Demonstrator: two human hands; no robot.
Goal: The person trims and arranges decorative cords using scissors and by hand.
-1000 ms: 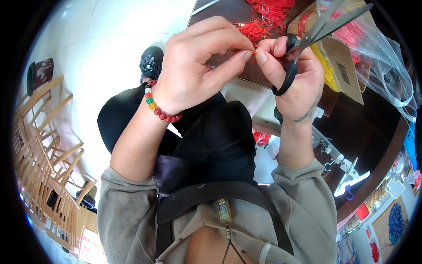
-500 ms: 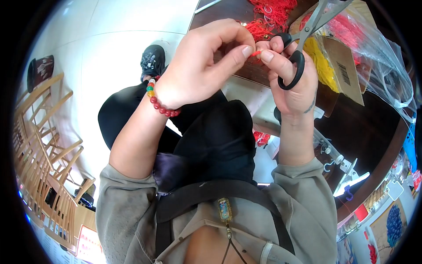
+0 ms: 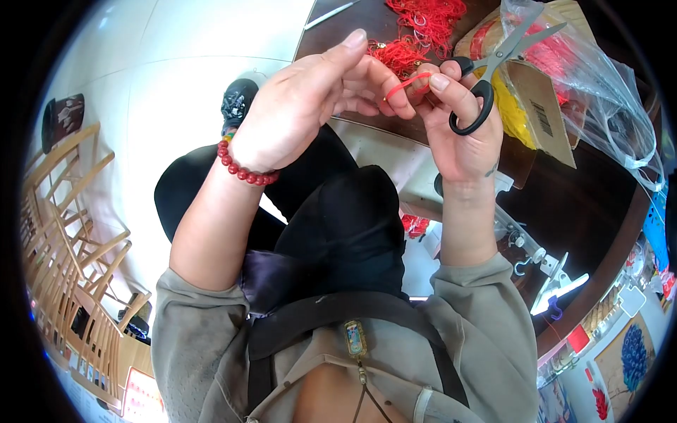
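My left hand, with a red bead bracelet on the wrist, is raised in front of me. Its fingers meet my right hand at a thin red cord loop that both hands pinch. My right hand also carries black-handled scissors, a finger through one handle ring, the blades pointing up and right. Both hands hover above my lap, near the edge of a dark wooden table.
On the table lie a heap of red cord, a cardboard box with yellow cord and a clear plastic bag. A white clamp hangs at the table edge. Wooden chairs stand at the left on a white floor.
My left fingers have opened out from a tight pinch and the red cord now shows as a loop between the hands. The scissors tilted further right.
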